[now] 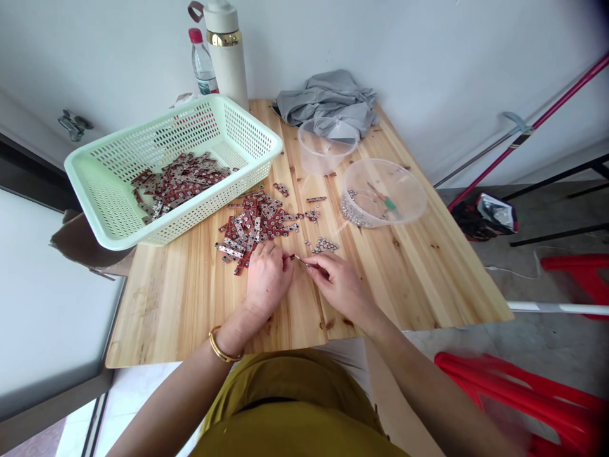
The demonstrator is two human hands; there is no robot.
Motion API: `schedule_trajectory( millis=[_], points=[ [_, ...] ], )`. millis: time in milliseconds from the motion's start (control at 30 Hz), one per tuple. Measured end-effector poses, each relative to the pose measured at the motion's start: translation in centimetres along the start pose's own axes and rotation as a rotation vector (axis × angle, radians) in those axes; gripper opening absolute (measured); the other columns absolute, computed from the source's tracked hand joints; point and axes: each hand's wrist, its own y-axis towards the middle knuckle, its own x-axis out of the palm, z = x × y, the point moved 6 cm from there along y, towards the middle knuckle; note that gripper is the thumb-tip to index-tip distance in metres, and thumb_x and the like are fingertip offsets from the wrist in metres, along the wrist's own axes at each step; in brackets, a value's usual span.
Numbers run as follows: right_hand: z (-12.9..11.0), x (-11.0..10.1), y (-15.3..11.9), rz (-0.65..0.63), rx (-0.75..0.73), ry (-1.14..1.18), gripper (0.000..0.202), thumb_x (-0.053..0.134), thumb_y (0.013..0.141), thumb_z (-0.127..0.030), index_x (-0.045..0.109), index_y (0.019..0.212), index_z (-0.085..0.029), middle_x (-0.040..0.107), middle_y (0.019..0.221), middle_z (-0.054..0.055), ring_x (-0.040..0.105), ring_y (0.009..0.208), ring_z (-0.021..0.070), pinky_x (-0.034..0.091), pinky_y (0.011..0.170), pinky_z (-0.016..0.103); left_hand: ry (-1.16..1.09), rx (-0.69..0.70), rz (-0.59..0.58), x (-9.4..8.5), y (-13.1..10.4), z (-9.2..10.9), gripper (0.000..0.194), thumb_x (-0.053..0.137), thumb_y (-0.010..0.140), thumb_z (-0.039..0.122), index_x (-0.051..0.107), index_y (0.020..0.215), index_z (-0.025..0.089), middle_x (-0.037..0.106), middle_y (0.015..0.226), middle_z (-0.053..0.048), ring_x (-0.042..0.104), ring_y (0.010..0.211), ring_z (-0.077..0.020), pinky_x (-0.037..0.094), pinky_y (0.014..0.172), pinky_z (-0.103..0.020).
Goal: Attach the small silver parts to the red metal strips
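Observation:
My left hand [269, 271] is closed, with a small brown strip [292, 257] pinched between thumb and forefinger. My right hand [340, 282] grips a thin metal tool [301, 259], its tip meeting the end of that strip; fingers hide most of the tool, so its kind is unclear. Just beyond my left hand lies a loose pile of brown and silvery strips [259, 219] with round metal pieces on them. A little heap of small round metal pieces [325, 245] sits on the table beyond my right hand.
A pale green basket [214, 202] holding more strips stands on the wooden table [404, 279] at left. Clear round tubs [413, 209] stand right, one with metal pieces and a green-ended tool. Behind are grey cloth [328, 95], a flask [231, 63] and a bottle [203, 63].

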Motion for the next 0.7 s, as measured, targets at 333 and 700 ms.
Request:
schedule_trajectory(
  millis=[333, 700],
  points=[
    [-0.09, 0.69, -0.06, -0.032, -0.038, -0.11, 0.024, 0.047, 0.092, -0.017, 0.067, 0.105, -0.021, 0.063, 0.094, 0.006, 0.061, 0.087, 0.0177, 0.049, 0.08, 0.033, -0.017, 0.009, 0.009, -0.2, 0.0, 0.27, 0.014, 0.051, 0.083, 0.011, 0.056, 0.072, 0.018, 0.061, 0.079, -0.007, 0.057, 0.083, -0.0233, 0.048, 0.077, -0.036],
    [-0.51, 0.55, 0.14, -0.031, -0.063, -0.05, 0.023, 0.048, 0.091, -0.016, 0.067, 0.104, -0.021, 0.065, 0.096, 0.006, 0.062, 0.09, 0.0181, 0.049, 0.082, 0.034, -0.031, 0.045, 0.019, -0.51, -0.33, 0.78, 0.016, 0.051, 0.083, 0.009, 0.059, 0.073, 0.018, 0.061, 0.078, -0.006, 0.056, 0.083, -0.0226, 0.048, 0.076, -0.035]
  ],
)
